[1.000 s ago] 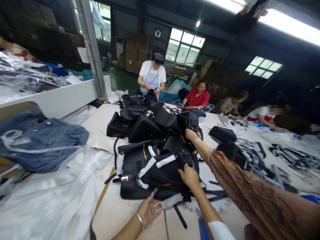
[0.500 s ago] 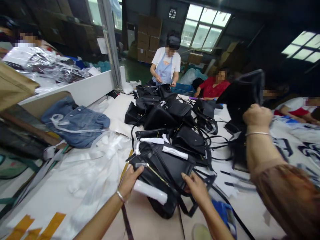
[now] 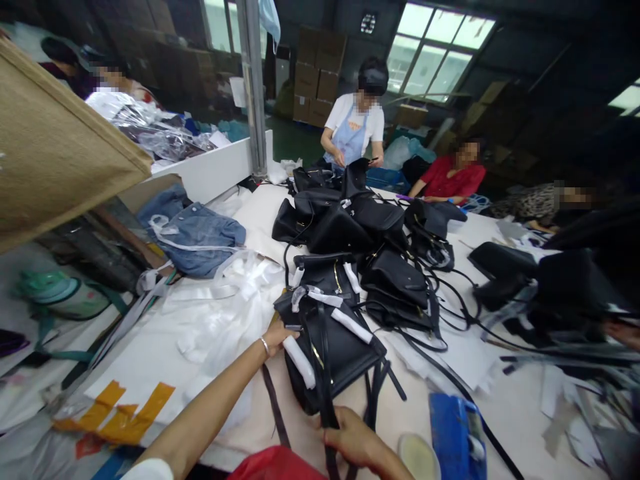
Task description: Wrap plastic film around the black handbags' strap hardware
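A black handbag [image 3: 340,350] with white paper-wrapped fittings lies nearest me on the white worktable [image 3: 505,413]. My left hand [image 3: 277,335] grips its left upper edge, fingers curled on it. My right hand [image 3: 353,440] is closed around the bag's black straps near the table's front edge. Behind this bag lies a heap of several more black handbags [image 3: 360,233].
A blue box [image 3: 453,433] sits right of my right hand. Loose black straps and paper lie to the right. White plastic sheeting [image 3: 220,313] and a denim garment [image 3: 195,233] lie left. A person in a blue apron [image 3: 356,130] stands at the far end; others sit beyond.
The nearest bag has been pulled toward me. My right hand dropped from the bag's side to its straps. The neighbouring person's raised arm with a bag has left the view.
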Available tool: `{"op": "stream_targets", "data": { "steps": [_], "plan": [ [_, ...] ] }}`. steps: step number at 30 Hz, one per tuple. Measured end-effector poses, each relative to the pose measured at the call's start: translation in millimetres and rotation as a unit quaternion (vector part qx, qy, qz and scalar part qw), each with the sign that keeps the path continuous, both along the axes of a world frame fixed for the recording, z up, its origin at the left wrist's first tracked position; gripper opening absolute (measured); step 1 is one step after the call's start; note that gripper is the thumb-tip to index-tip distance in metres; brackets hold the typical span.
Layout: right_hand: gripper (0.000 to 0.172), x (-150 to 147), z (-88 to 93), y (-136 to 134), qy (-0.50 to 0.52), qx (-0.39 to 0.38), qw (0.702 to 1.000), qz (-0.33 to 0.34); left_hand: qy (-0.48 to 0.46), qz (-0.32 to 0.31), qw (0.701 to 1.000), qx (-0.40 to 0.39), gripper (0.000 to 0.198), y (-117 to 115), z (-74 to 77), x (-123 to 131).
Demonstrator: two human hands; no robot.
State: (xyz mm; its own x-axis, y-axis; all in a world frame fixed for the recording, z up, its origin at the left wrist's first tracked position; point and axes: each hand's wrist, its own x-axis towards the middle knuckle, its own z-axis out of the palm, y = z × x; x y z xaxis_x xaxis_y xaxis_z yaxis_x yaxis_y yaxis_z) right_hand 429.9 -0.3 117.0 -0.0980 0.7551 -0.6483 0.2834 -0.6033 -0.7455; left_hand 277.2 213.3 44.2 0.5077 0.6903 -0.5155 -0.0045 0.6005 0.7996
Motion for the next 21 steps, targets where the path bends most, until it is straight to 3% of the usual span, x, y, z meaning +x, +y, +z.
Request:
{"op": "stream_targets", "data": {
  "steps": [5, 7, 9, 13, 16, 21],
  "plan": [
    [0.020, 1.2, 98.5, -0.1, 0.139, 0.091, 0.986, -0.014, -0.096, -0.085, 0.991, -0.036, 0.063, 15.1, 17.4, -20.9],
    [0.024, 3.0, 117.0, 0.0, 0.209, 0.101, 0.971, -0.053, -0.119, -0.137, 0.981, -0.069, 0.057, 19.6, 20.6, -27.1],
    [0.028, 3.1, 112.3, 1.1, 0.251, 0.085, 0.957, -0.121, -0.117, -0.177, 0.973, -0.093, 0.045, 18.9, 20.5, -26.5],
    [0.034, -0.5, 64.5, 0.1, 0.196, 0.088, 0.943, -0.255, -0.082, -0.225, 0.965, -0.108, 0.023, -2.2, 21.3, -15.1],
    [0.041, 1.2, 38.9, -10.5, 0.138, 0.087, 0.954, -0.250, -0.071, -0.249, 0.961, -0.091, 0.016, -20.9, 32.8, -15.0],
    [0.048, 13.5, 35.6, -41.0, 0.117, 0.086, 0.967, -0.210, -0.042, -0.290, 0.956, -0.014, 0.015, -27.3, 64.5, -22.9]
  ]
}}
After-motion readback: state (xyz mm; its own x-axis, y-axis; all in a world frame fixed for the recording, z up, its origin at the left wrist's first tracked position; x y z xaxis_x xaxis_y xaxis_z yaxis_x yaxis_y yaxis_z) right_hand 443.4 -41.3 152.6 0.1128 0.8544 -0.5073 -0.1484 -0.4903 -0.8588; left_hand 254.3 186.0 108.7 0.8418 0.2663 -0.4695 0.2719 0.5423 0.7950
